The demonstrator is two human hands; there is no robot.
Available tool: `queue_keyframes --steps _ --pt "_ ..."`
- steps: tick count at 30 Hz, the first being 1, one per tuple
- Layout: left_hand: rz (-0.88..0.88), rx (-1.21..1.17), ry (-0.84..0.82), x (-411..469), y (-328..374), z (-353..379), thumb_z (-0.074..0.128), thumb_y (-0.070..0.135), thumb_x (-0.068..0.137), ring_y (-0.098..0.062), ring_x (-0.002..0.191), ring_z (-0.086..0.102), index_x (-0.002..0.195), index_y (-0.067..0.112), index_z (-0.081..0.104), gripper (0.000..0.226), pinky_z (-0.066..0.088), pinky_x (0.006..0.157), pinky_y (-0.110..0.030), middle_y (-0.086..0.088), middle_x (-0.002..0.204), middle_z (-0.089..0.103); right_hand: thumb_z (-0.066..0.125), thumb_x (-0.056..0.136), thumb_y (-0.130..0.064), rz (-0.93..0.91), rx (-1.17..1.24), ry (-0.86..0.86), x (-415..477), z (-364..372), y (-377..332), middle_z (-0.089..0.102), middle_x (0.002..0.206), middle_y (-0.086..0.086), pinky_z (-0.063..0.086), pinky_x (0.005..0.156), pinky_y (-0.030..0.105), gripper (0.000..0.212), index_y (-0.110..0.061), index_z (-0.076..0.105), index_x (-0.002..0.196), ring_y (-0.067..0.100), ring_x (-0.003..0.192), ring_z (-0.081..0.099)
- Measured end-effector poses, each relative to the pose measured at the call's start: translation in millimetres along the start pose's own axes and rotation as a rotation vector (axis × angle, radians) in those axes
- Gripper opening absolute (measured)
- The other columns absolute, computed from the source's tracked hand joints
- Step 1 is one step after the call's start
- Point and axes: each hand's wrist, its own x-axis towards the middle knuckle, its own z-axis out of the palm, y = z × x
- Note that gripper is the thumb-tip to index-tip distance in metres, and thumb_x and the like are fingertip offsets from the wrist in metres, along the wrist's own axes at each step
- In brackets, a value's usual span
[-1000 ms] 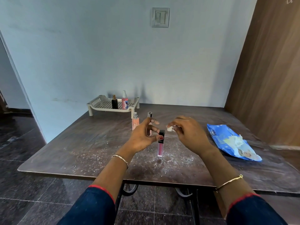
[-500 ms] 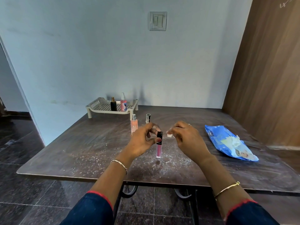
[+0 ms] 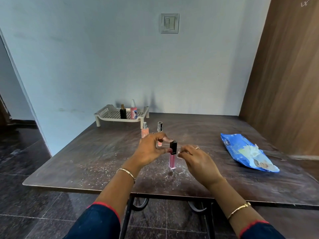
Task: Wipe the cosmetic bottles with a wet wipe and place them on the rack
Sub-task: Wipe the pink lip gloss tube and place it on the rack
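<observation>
A pink lip gloss tube (image 3: 172,160) with a black cap stands upright on the table (image 3: 86,161). My left hand (image 3: 151,150) pinches its cap between thumb and fingers. My right hand (image 3: 198,160) is just right of the tube, fingers closed on a small white wipe piece (image 3: 179,153), mostly hidden. Behind my left hand stand a peach spray bottle (image 3: 144,130) and a tube with a black-and-white cap (image 3: 159,127). The cream rack (image 3: 107,114) at the back left holds a black bottle (image 3: 122,112) and a pink spray bottle (image 3: 133,111).
A blue wet-wipe pack (image 3: 245,151) lies at the right of the table. White crumbs dust the tabletop around the tube. A wooden panel (image 3: 284,75) rises at the right and a wall runs behind the table. Dark floor tiles lie to the left.
My right hand has dropped lower and drawn slightly away from the tube's cap. My left hand keeps its grip on the cap. The tube stays upright in place.
</observation>
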Motion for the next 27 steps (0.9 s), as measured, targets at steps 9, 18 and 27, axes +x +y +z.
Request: queue_keyframes --steps 9,18,27 --pt "-0.023 -0.041 0.066 -1.1 8.0 6.5 0.073 0.036 0.079 0.0 0.087 0.06 0.086 0.026 0.067 0.014 0.046 0.081 -0.018 0.02 0.087 0.066 0.068 0.078 0.0 0.574 0.699 0.378 18.3 -12.1 -6.6 0.066 0.088 -0.006 0.05 0.069 0.011 0.015 -0.015 0.072 0.079 0.004 0.08 0.064" --pt "-0.206 -0.896 0.176 -9.7 2.6 3.7 0.069 0.011 0.078 -0.013 0.106 0.062 0.101 0.019 0.073 0.025 0.049 0.088 -0.023 -0.004 0.103 0.073 0.071 0.077 0.002 0.862 1.248 0.368 34.4 -26.6 -22.6 0.074 0.089 -0.004 0.053 0.075 0.015 0.022 -0.016 0.07 0.091 0.006 0.086 0.069" --pt "-0.347 -1.646 0.264 -14.4 3.3 21.9 0.063 0.011 0.082 -0.02 0.087 0.06 0.118 0.0 0.062 0.038 0.052 0.086 -0.036 -0.013 0.101 0.064 0.066 0.084 -0.001 0.568 0.868 0.242 60.1 -29.5 -36.6 0.071 0.097 -0.009 0.052 0.077 0.016 0.026 -0.024 0.07 0.096 0.002 0.092 0.065"
